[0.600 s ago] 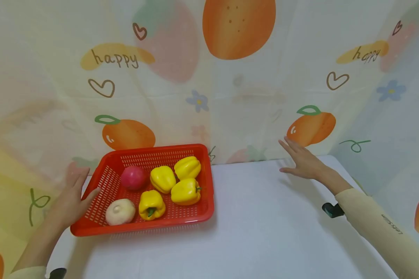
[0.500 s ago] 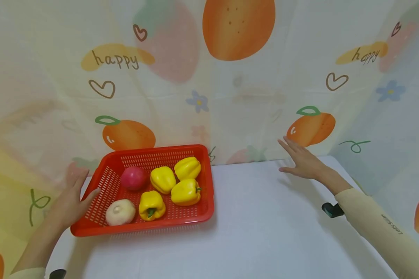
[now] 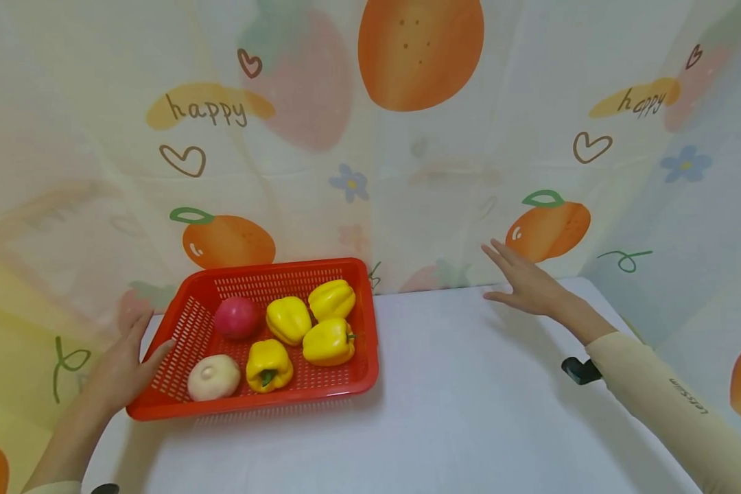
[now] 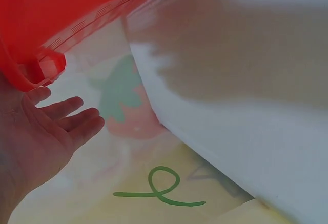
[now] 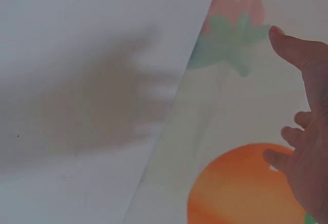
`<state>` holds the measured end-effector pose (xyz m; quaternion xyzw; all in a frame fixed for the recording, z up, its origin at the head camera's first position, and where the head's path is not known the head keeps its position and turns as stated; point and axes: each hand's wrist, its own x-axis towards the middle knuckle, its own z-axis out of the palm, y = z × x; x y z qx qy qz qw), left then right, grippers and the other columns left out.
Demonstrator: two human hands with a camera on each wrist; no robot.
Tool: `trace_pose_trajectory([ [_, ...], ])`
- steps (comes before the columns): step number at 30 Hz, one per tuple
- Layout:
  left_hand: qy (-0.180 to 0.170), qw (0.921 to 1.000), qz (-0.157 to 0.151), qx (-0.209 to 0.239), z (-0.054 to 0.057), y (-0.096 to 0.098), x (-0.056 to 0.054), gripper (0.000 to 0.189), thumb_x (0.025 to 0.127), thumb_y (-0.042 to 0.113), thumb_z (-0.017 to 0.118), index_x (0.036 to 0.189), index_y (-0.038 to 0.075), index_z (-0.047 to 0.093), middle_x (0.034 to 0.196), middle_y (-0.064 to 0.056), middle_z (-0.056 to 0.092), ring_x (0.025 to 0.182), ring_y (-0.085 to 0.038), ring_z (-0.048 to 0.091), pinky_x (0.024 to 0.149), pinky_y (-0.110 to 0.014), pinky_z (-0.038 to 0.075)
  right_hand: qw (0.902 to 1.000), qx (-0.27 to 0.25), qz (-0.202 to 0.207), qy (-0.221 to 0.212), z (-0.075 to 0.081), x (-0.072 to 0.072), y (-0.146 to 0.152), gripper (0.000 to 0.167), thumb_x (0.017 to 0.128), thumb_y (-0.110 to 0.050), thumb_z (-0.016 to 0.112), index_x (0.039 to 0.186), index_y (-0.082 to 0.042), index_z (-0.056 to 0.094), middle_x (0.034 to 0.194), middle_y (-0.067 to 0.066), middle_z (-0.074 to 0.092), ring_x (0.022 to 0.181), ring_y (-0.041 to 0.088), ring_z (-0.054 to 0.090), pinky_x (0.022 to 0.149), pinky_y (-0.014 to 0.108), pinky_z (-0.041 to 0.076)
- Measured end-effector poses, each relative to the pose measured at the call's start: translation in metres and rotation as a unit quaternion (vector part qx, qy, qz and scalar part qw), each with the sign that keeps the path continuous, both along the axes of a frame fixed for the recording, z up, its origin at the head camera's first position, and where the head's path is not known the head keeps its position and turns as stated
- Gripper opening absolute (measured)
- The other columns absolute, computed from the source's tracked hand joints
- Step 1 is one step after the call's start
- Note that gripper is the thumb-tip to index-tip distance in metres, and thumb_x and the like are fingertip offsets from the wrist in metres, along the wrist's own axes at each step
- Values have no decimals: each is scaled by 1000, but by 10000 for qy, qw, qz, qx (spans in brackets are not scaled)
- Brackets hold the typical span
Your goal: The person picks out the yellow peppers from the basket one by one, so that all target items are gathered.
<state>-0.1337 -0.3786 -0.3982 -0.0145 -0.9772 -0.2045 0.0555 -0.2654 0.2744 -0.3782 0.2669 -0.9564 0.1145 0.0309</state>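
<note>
A red plastic basket (image 3: pixel 346 396) with slotted walls stands on the white table. In it lie several yellow bell peppers (image 3: pixel 328 341), a smooth pinkish-red round fruit (image 3: pixel 237 318) and a cream-coloured round piece with a small raised knob (image 3: pixel 213 377). My left hand (image 3: pixel 120 367) is at the basket's left end, thumb overlapping the rim in the head view. The left wrist view shows that hand's fingers (image 4: pixel 77 124) extended below the basket's corner (image 4: pixel 46 67). Over the table's far right side, my right hand (image 3: pixel 525 280) hangs with fingers spread, holding nothing.
The white table (image 3: pixel 469 412) meets a fruit-printed cloth (image 3: pixel 407 206) at its back edge, and more cloth hangs at both sides. Shadows of the hands fall on the tabletop. A dark band piece (image 3: pixel 580 370) sits at the right wrist.
My right hand has drifted slightly left. The head view has shifted a little, while the basket, its contents and my left hand stay about where they were.
</note>
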Motion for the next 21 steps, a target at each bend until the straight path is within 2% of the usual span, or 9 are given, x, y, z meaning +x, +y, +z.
trace_pose_trajectory([
  [8,-311,9991,182,214,1,1,1,79,101,38,52,151,-9,14,137,-45,32,113,-65,41,81,-72,43,9993,-139,307,143,7,1,-15,92,87,-34,75,155,-4,20,158,26,18,136,48,34,104,60,37],
  [16,-486,9972,349,450,1,5,2,74,101,37,52,148,-11,21,129,-43,42,105,-58,51,71,-57,56,9991,-61,393,160,12,2,-28,92,87,-35,74,155,-5,21,159,22,18,137,44,36,104,56,40],
  [21,-461,9971,334,500,1,6,2,70,102,36,52,147,-11,25,127,-43,44,103,-56,54,70,-56,56,9985,-120,498,203,16,5,-36,91,87,-36,74,155,-5,21,159,22,19,137,43,36,104,55,40],
])
